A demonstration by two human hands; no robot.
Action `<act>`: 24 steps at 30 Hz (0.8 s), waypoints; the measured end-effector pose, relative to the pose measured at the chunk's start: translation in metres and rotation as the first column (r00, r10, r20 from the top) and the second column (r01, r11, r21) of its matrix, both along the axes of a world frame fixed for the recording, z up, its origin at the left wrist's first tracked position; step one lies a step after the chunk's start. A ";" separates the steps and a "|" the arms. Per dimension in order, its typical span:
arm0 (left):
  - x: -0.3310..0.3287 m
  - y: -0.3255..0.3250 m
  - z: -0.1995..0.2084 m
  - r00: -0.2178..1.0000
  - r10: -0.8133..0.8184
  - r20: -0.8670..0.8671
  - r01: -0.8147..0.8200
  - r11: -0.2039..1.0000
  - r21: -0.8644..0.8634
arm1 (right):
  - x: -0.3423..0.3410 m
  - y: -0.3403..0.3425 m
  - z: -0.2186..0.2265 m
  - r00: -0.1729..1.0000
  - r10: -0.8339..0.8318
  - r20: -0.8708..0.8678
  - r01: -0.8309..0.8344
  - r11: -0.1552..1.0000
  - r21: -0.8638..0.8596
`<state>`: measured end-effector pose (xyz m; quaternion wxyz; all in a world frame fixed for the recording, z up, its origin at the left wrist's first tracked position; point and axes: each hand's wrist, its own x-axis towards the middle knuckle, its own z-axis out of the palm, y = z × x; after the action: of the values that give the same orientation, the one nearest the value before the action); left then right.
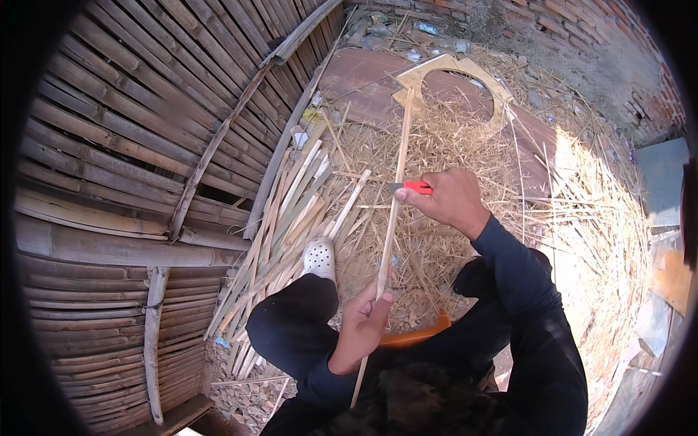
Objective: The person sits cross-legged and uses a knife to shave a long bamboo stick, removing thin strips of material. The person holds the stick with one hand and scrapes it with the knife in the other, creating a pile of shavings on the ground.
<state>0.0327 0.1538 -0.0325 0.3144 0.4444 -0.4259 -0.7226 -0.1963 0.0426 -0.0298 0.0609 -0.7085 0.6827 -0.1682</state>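
Observation:
A long, thin bamboo strip (392, 218) runs away from my lap, slanting slightly right toward its far end. My left hand (362, 325) is closed around its near part, with the thumb along the strip. Farther out, my right hand (454, 199) grips a small red-handled knife (416, 187). Its grey blade lies across the strip, and my right thumb is beside it. The strip's far end reaches a pale board with a round cut-out (502, 91).
Bamboo shavings (458, 152) cover the ground ahead. Split bamboo strips (291, 211) are piled at left, beside my white clog (319, 258). A bamboo slat wall (138, 123) stands along the left, a brick wall (582, 51) at the far right. Something orange (414, 336) shows beneath me.

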 end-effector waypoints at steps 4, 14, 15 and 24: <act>0.010 -0.010 -0.002 0.992 0.069 -0.102 -0.057 0.991 0.121 | 0.029 0.036 0.004 0.955 0.286 0.077 -0.283 0.958 -0.052; 0.011 -0.014 0.001 0.961 0.159 -0.227 -0.124 0.979 0.161 | 0.042 0.048 -0.005 0.935 0.346 0.073 -0.341 0.937 -0.070; 0.009 -0.013 0.000 0.963 0.163 -0.215 -0.130 0.979 0.158 | 0.040 0.045 -0.009 0.940 0.337 0.055 -0.330 0.938 -0.107; 0.001 -0.012 -0.005 0.984 0.116 -0.132 -0.098 0.986 0.134 | 0.021 0.015 -0.013 0.995 0.090 -0.044 -0.095 0.989 -0.110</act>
<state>0.0335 0.1422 -0.0372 0.3529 0.4344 -0.3315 -0.7595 -0.1749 0.0573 -0.0426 0.0156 -0.7449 0.6395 -0.1895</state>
